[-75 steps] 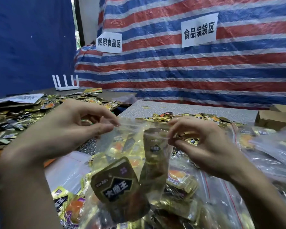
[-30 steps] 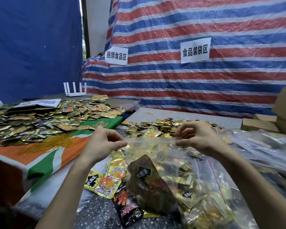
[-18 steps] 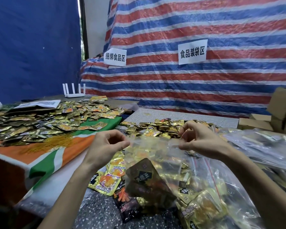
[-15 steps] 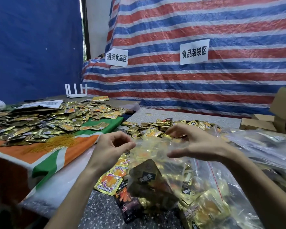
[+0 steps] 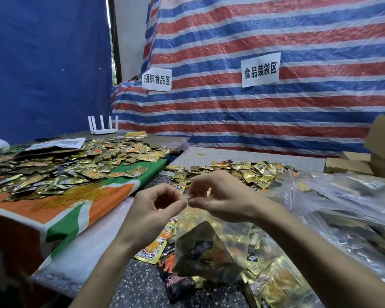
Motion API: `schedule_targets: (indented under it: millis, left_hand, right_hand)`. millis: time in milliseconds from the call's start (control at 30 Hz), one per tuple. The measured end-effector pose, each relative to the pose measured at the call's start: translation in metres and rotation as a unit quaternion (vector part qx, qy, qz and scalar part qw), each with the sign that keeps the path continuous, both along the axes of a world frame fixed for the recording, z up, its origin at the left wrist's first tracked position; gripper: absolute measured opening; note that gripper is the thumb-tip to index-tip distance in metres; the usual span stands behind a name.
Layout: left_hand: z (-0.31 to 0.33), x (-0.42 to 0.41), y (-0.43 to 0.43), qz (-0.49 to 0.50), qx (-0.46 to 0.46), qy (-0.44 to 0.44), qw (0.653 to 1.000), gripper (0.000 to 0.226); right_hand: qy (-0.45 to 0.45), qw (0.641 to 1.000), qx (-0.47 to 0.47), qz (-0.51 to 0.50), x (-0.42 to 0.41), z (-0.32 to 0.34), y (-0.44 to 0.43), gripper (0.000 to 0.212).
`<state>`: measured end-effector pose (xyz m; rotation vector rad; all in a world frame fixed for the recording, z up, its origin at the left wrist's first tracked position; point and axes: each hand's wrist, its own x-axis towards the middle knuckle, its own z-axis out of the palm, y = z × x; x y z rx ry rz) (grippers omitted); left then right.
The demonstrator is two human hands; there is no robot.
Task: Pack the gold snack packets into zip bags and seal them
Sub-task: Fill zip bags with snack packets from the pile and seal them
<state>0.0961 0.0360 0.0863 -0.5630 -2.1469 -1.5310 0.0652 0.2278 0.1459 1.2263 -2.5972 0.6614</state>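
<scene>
Zip bag (image 5: 193, 222): hanging just above the speckled desk (image 5: 140, 285), gold snack packets (image 5: 201, 250) sitting inside. Left hand (image 5: 156, 210) and right hand (image 5: 219, 197): each pinching the bag's top edge between thumb and forefinger, fingertips nearly meeting. Loose packets (image 5: 245, 172): lying heaped on the desk behind.

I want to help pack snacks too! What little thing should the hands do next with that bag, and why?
Probably squeeze hard right where they pinch, to press that bit of the zip shut. The left hand and right hand both pinch the top edge of the zip bag, fingertips almost meeting, and gold packets already hang inside it.
</scene>
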Motion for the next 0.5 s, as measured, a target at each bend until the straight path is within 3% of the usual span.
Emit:
schedule_targets:
  millis: [167, 333, 500]
  left_hand:
    - [-0.008, 0.003, -0.002, -0.022, -0.074, 0.042, 0.996, 0.009]
    - [-0.011, 0.005, -0.003, 0.003, -0.067, 0.087, 0.994, 0.008]
    - [-0.014, 0.007, -0.005, 0.013, -0.035, 0.056, 0.998, 0.012]
  right_hand:
    - [0.009, 0.999, 0.040, -0.007, 0.008, -0.002, -0.005, 0.007]
    - [-0.004, 0.999, 0.039, 0.009, 0.012, -0.001, -0.006, 0.014]
    - [0.051, 0.997, 0.058, -0.018, 0.012, -0.003, -0.008, 0.005]
